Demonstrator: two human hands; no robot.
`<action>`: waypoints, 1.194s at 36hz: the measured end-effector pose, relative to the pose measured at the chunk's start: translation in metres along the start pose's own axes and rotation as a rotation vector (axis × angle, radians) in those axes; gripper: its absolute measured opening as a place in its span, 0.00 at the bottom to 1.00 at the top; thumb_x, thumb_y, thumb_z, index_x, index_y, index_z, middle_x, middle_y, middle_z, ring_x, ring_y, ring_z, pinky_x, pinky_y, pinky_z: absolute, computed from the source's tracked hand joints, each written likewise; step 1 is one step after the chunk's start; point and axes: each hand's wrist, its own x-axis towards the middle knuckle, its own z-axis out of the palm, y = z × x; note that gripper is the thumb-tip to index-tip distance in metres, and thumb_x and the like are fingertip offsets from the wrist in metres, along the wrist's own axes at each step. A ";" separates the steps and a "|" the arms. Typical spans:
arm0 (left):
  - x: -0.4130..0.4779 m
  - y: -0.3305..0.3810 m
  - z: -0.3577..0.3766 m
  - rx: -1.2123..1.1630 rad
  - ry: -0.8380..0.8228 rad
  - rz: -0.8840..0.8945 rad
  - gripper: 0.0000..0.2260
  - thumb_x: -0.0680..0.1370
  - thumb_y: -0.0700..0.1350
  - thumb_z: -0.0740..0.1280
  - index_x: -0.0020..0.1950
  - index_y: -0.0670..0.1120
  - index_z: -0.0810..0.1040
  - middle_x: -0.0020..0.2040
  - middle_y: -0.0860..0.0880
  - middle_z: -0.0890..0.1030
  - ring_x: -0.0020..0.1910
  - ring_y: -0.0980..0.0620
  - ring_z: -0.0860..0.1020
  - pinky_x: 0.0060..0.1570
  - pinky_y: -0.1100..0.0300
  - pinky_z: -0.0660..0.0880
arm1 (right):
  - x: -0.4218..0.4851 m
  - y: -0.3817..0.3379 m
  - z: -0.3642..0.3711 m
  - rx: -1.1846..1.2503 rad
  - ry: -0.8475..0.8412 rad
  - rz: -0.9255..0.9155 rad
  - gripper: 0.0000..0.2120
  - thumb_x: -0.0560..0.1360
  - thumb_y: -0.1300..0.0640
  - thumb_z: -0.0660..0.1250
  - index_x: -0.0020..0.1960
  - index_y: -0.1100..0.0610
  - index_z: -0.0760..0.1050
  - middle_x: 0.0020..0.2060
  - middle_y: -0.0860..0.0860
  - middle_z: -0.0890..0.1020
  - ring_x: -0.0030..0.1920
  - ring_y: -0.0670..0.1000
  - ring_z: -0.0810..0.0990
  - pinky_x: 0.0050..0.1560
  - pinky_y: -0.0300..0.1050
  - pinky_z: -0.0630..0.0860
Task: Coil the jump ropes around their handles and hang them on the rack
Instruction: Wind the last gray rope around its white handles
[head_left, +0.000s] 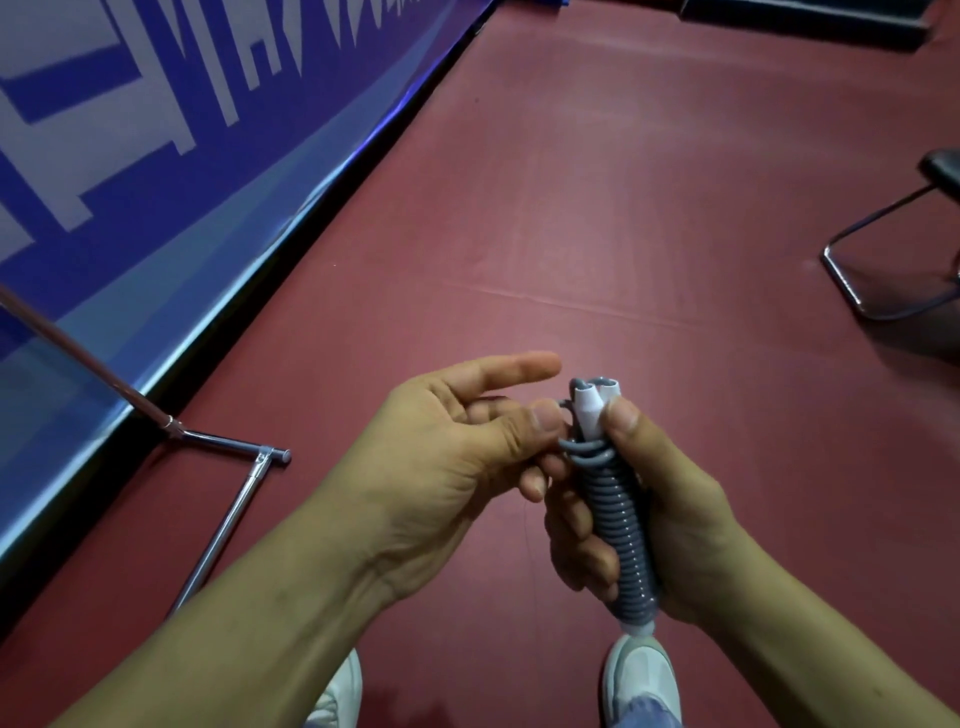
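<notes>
Right hand (675, 519) encircles rope (618, 525); left hand (447, 447) perhaps pinches.

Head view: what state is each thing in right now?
Rope: coiled tight round the handles, top loops loose.
Handles: side by side, tips above the coil.
Right hand: grips the coil.
Left hand: pinches a loose top loop, index straight.
Metal frame: standing on the floor.

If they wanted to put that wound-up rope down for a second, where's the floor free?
The widest bare patch is the red floor ahead of the coiled rope, between the blue banner on the left and the chair frame on the right. It is crowded lower left around the metal stand bars and underfoot by the shoes.
</notes>
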 end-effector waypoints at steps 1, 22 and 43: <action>0.000 0.000 -0.001 0.002 -0.002 -0.003 0.20 0.66 0.35 0.73 0.58 0.38 0.81 0.33 0.39 0.77 0.25 0.49 0.74 0.27 0.63 0.74 | 0.000 0.001 0.000 0.013 -0.012 0.015 0.30 0.63 0.30 0.75 0.41 0.58 0.79 0.27 0.57 0.73 0.18 0.49 0.72 0.24 0.42 0.69; 0.010 0.003 -0.013 0.041 -0.130 -0.115 0.06 0.68 0.41 0.71 0.40 0.41 0.75 0.33 0.44 0.77 0.27 0.52 0.73 0.25 0.64 0.73 | 0.008 0.014 -0.005 0.316 -0.233 0.373 0.34 0.74 0.31 0.65 0.38 0.60 0.55 0.19 0.54 0.70 0.17 0.51 0.71 0.24 0.40 0.69; 0.004 -0.016 -0.006 0.239 0.029 0.173 0.13 0.75 0.49 0.75 0.53 0.43 0.78 0.38 0.47 0.79 0.26 0.47 0.74 0.32 0.55 0.75 | 0.012 0.010 0.012 0.226 -0.035 0.197 0.33 0.73 0.27 0.57 0.34 0.56 0.76 0.18 0.50 0.70 0.16 0.47 0.69 0.23 0.37 0.70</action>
